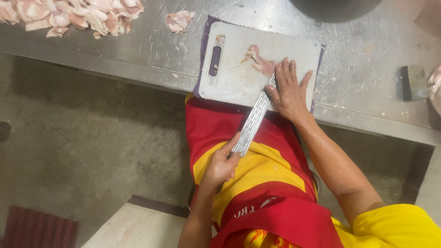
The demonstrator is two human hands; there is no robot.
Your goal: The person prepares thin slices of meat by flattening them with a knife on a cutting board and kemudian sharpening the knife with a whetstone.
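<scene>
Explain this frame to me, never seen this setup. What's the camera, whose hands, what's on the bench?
There is no machine here: a person works with bare hands, and the one picture comes from a camera worn on their head, looking down.

The left hand has its grip on one end of a long ridged metal tool, which slants up onto a white cutting board. The right hand lies flat on the board, pressing over the tool's far end, so what that end looks like is hidden. Just beyond the fingers sits a small piece of raw meat.

The board rests on a steel table. At the far left is a pile of cut meat, with one loose piece nearer the board.
</scene>
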